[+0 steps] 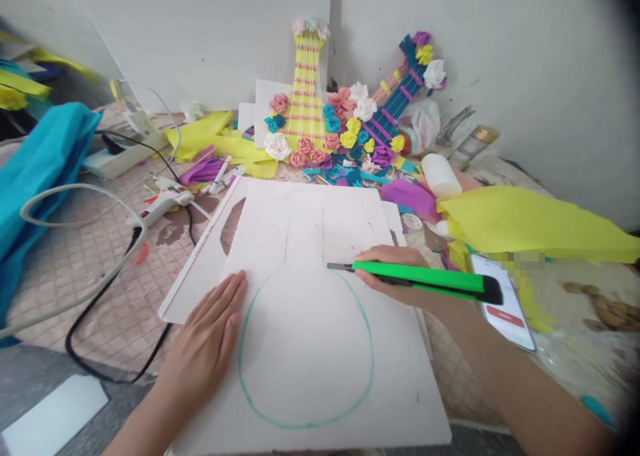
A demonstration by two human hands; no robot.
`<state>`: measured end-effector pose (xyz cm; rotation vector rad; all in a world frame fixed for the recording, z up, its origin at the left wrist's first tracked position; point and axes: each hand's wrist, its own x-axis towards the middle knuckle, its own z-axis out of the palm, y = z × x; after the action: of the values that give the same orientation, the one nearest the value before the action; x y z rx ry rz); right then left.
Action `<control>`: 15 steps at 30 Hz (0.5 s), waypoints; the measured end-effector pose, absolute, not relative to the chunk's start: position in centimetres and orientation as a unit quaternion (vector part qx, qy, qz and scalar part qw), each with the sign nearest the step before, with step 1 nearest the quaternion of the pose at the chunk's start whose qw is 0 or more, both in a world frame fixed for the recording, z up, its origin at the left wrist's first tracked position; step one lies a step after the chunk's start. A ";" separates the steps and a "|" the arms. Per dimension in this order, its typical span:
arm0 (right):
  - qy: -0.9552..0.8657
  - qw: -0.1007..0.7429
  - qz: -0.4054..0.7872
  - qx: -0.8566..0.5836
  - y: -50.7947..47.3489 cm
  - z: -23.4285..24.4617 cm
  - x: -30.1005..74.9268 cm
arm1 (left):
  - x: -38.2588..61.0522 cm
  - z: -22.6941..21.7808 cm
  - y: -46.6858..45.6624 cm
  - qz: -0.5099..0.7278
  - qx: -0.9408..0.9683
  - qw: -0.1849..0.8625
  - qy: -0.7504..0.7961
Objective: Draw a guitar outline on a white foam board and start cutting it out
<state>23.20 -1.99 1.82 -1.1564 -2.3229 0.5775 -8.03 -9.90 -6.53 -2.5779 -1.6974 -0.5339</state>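
Observation:
A white foam board point(310, 376) lies in front of me with a guitar-shaped outline point(373, 356) drawn on it in green. My left hand point(207, 343) lies flat and open on the board's left edge, fingers together. My right hand point(393, 276) is closed round a green and black utility knife point(425, 279). The knife's blade tip touches the green line near the neck of the outline. A second white board point(200, 256) with a cut-out lies underneath, showing at the left.
Two paper guitars point(305, 96) decorated with paper flowers lean against the wall at the back. A glue gun point(165, 203), a power strip point(120, 159) and cables lie at the left. Yellow crepe paper point(530, 226) and a phone point(505, 309) sit at the right. Blue paper point(40, 163) is far left.

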 end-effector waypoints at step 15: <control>-0.873 0.265 0.119 -0.393 -2.7 0.2 23.8 | -8.1 -6.6 -10.0 -0.155 -0.824 0.009 -0.544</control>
<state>23.85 -2.70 0.24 -1.0610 -2.3574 0.3213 -8.08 -9.96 -6.59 -2.5759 -1.7004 -0.4847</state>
